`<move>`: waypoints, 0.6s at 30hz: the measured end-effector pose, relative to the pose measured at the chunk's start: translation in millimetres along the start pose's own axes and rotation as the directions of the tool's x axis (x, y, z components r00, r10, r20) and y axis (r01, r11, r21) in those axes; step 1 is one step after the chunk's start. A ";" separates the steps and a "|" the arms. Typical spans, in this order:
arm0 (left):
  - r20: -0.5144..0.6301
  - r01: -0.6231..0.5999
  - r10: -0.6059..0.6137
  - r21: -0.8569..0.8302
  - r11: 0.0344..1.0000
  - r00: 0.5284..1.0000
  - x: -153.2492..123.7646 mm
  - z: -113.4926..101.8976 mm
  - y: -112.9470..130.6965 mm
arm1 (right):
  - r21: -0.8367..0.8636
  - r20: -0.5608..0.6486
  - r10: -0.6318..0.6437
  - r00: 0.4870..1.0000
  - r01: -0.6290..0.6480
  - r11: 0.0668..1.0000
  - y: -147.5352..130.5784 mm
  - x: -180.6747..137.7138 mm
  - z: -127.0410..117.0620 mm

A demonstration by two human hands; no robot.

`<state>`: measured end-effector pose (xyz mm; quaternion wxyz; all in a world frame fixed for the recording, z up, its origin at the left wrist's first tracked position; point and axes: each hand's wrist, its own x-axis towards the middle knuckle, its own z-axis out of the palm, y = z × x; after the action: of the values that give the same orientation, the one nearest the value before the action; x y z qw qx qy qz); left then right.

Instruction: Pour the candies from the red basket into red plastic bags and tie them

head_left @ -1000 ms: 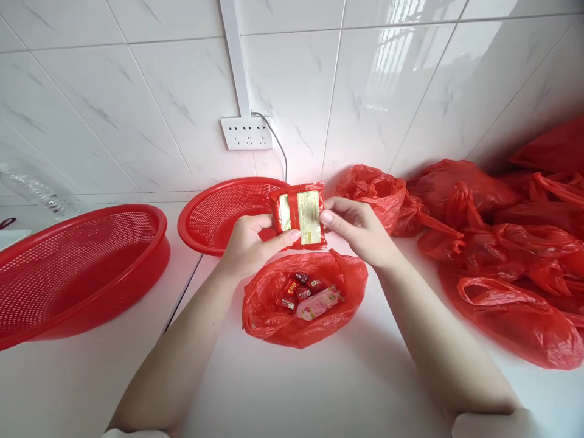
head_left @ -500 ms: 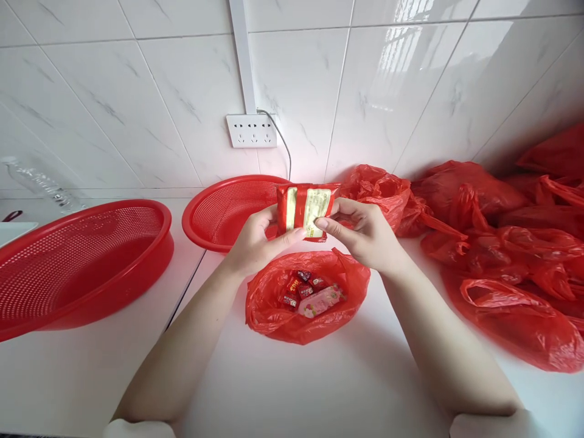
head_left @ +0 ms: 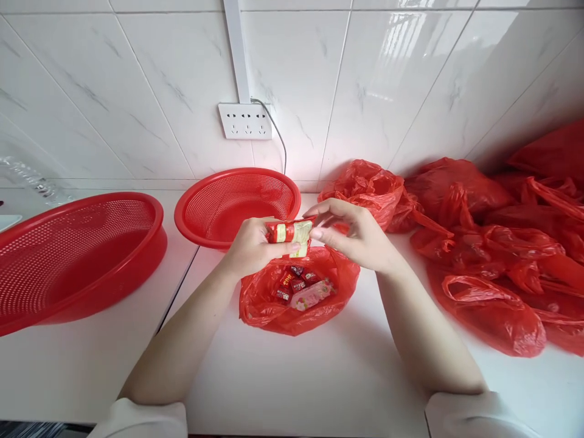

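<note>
Both my hands hold a red and gold packet (head_left: 291,233) just above an open red plastic bag (head_left: 269,304) on the white counter. My left hand (head_left: 250,246) grips the packet's left end between thumb and fingers. My right hand (head_left: 353,234) pinches its right end with fingertips. The packet is tilted nearly flat, so only its edge and a gold strip show. Inside the bag lie several small red wrapped sweets (head_left: 292,283) and a pink packet (head_left: 312,295).
A small red mesh basket (head_left: 205,210) sits behind the hands. A larger red basket (head_left: 77,255) stands at the left. A heap of tied red plastic bags (head_left: 493,243) fills the right side. A white wall socket (head_left: 244,120) with a cable is on the tiled wall.
The packet was held upright facing me. It has tipped forward to nearly flat and come down closer to the open bag. Both hands moved lower with it.
</note>
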<state>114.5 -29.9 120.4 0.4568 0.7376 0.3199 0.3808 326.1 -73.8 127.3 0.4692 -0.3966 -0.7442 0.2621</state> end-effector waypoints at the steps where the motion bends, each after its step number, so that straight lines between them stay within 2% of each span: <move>1: 0.019 0.024 -0.025 0.033 0.999 1.000 0.0 1.9 -0.6 | 0.005 -0.001 0.011 1.000 -0.011 1.000 0.9 -0.1 -1.0; 5: -0.060 0.026 -0.022 0.077 0.997 0.998 0.3 10.2 3.8 | 0.116 -0.115 0.015 0.993 -0.001 0.993 4.9 -0.5 -3.7; 9: 0.011 0.052 -0.053 0.042 0.998 0.999 -0.7 12.8 9.9 | 0.243 -0.182 0.042 0.982 0.004 0.970 6.4 0.5 -9.7; 15: 0.087 0.035 -0.035 0.011 0.999 0.996 0.0 6.3 2.2 | 0.483 -0.086 0.169 0.982 -0.108 0.869 10.1 7.0 -7.6; 18: 0.055 -0.005 0.007 -0.023 1.000 0.998 2.7 4.0 -0.6 | 0.478 0.012 0.205 0.979 -0.186 0.859 13.1 9.0 0.6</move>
<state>119.2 -29.2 119.4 0.4725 0.7434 0.3008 0.3655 327.8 -59.1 121.5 0.5378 -0.3476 -0.6034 0.4751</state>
